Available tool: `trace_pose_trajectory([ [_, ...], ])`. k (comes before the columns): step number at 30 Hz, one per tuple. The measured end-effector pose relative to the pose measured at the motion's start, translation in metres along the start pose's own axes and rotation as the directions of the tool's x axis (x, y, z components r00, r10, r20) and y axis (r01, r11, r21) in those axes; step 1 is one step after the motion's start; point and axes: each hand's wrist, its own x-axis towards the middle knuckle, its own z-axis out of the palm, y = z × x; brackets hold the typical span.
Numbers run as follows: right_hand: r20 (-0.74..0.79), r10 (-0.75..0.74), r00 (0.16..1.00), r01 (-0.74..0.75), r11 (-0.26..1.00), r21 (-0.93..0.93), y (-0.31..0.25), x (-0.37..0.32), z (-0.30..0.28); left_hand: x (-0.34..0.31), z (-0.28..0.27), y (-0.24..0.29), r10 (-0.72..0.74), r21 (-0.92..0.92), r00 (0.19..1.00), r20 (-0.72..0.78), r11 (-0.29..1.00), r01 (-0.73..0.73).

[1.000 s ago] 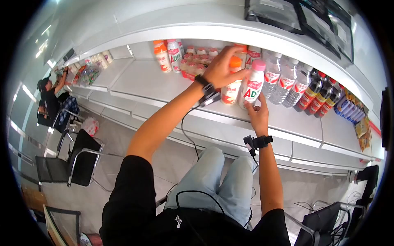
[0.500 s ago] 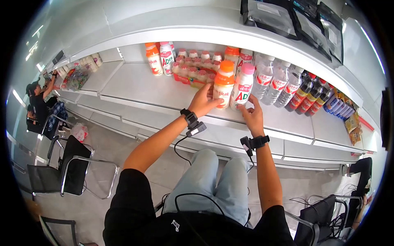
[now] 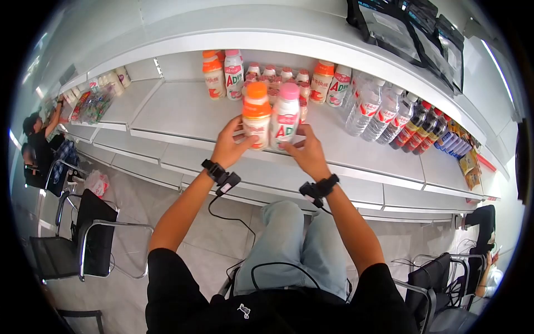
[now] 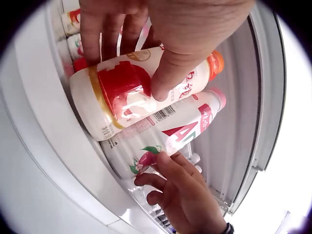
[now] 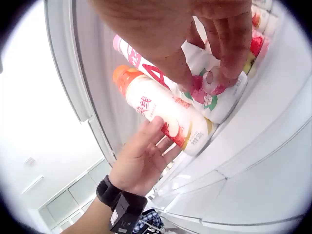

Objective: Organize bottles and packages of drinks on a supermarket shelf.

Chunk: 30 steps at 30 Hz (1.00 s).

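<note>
In the head view my left hand (image 3: 230, 147) grips an orange-capped drink bottle (image 3: 256, 117), its thumb across the label and fingers round the far side. Right beside it stands a pink-capped bottle (image 3: 285, 119) marked "AD", which my right hand (image 3: 309, 151) holds low between thumb and fingers. Both bottles are upright, side by side at the front of the white shelf (image 3: 189, 119). The left wrist view shows the left thumb pressing the orange-capped bottle (image 4: 129, 90). In the right wrist view, right-hand fingers curl round the lower part of the pink-capped bottle (image 5: 214, 92).
Behind stand packs of small pink bottles (image 3: 270, 72), with another orange-capped bottle and AD bottle on either side. To the right are clear water bottles (image 3: 364, 111), dark cola bottles (image 3: 407, 129) and blue cans (image 3: 449, 143). The upper shelf's edge (image 3: 267, 45) overhangs them.
Both hands and the two bottles have moved left along the shelf, in front of the small-bottle packs. The left hand came down from the back and took hold of the orange-capped bottle.
</note>
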Motion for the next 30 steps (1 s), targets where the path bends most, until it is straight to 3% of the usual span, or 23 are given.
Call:
trace_pose_trajectory([
  [4, -0.007, -0.032, 0.999, 0.032, 0.999, 0.028, -0.006, 0.017, 0.056, -0.004, -0.049, -0.015, -0.034, 0.081, 0.996, -0.087, 0.996, 0.041],
  [11, -0.098, -0.021, 0.995, 0.034, 0.991, 0.130, -0.015, 0.056, 0.146, 0.012, -0.109, -0.058, -0.017, 0.026, 0.960, -0.278, 0.999, 0.026],
  [13, -0.089, 0.022, 0.996, -0.012, 0.994, 0.109, -0.018, 0.066, 0.162, 0.027, -0.121, -0.067, -0.023, -0.023, 0.962, -0.274, 1.000, 0.017],
  [16, -0.193, -0.016, 0.981, 0.030, 0.997, 0.073, -0.009, 0.082, 0.183, 0.046, -0.133, -0.085, -0.059, -0.125, 0.961, -0.270, 0.992, 0.025],
  [19, -0.146, 0.000, 0.989, 0.022, 0.989, 0.148, 0.020, 0.103, 0.198, 0.071, -0.141, -0.113, -0.054, -0.174, 0.959, -0.277, 0.985, 0.005],
  [22, -0.123, -0.116, 0.986, 0.144, 0.957, 0.252, 0.039, 0.107, 0.203, 0.092, -0.141, -0.134, -0.072, -0.228, 0.966, -0.249, 0.974, 0.013],
  [23, -0.106, -0.094, 0.990, 0.119, 0.958, 0.262, 0.038, 0.103, 0.200, 0.097, -0.144, -0.140, -0.076, -0.274, 0.971, -0.227, 0.962, 0.012],
  [26, -0.129, -0.204, 0.970, 0.231, 0.941, 0.247, 0.040, 0.104, 0.197, 0.104, -0.146, -0.146, -0.053, -0.248, 0.974, -0.222, 0.969, -0.004],
  [30, -0.128, -0.252, 0.959, 0.272, 0.947, 0.171, 0.047, 0.105, 0.205, 0.098, -0.148, -0.152, -0.053, -0.215, 0.971, -0.235, 0.977, 0.001],
])
